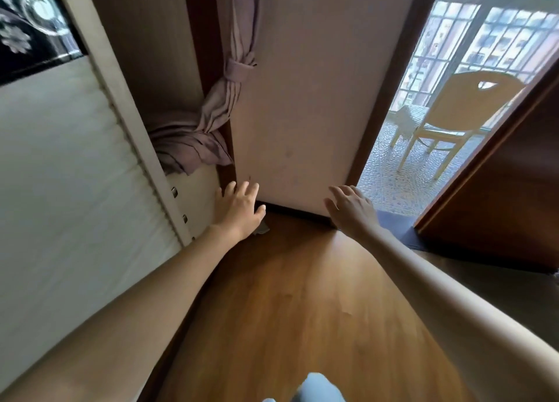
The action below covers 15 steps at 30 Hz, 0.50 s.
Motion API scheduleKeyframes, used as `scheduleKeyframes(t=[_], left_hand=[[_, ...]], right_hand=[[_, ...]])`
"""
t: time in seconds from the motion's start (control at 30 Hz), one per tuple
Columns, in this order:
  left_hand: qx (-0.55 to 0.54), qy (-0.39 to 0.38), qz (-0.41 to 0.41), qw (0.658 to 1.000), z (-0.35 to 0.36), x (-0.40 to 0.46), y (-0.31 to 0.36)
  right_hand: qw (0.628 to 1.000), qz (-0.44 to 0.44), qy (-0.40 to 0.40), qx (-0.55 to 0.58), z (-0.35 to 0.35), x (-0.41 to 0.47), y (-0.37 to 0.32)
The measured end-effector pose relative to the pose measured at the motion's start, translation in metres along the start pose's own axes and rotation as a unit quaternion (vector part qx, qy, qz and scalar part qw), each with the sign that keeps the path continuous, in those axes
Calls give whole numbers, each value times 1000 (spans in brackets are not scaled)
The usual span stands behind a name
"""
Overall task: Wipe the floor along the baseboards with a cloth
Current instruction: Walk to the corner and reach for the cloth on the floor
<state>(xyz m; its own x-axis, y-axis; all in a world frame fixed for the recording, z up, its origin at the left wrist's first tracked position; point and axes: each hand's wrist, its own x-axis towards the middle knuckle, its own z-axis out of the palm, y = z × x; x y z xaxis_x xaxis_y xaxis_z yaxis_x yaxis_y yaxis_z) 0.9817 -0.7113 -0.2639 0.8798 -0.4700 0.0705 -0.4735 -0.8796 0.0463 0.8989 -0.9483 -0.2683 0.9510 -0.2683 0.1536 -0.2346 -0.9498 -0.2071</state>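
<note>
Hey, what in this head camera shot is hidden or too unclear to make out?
- Cloth: only a grey corner shows, the left hand covers the rest, head view.
- Baseboard: its left end sits behind the left hand, its right end behind the right hand.
- Pale blue thing: blurred and cut off by the bottom edge.
- Chair: partly hidden by the door.

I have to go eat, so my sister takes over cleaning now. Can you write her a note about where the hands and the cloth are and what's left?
Left hand: fingers spread, reaching down over the grey cloth; whether it touches it is unclear.
Right hand: open, holds nothing, near the dark baseboard by the doorway.
The cloth lies on the wooden floor in the corner, below the tied curtain.
Done: can't tell what is wiped.
Left: wipe along the baseboard toward the doorway.
</note>
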Motion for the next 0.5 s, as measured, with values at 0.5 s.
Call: scheduleKeyframes(t=[0.5], left_hand=[[1,-57,-92,994,73,189,-42]], right_hand=[[996,-56,-70,1,87,220,42]])
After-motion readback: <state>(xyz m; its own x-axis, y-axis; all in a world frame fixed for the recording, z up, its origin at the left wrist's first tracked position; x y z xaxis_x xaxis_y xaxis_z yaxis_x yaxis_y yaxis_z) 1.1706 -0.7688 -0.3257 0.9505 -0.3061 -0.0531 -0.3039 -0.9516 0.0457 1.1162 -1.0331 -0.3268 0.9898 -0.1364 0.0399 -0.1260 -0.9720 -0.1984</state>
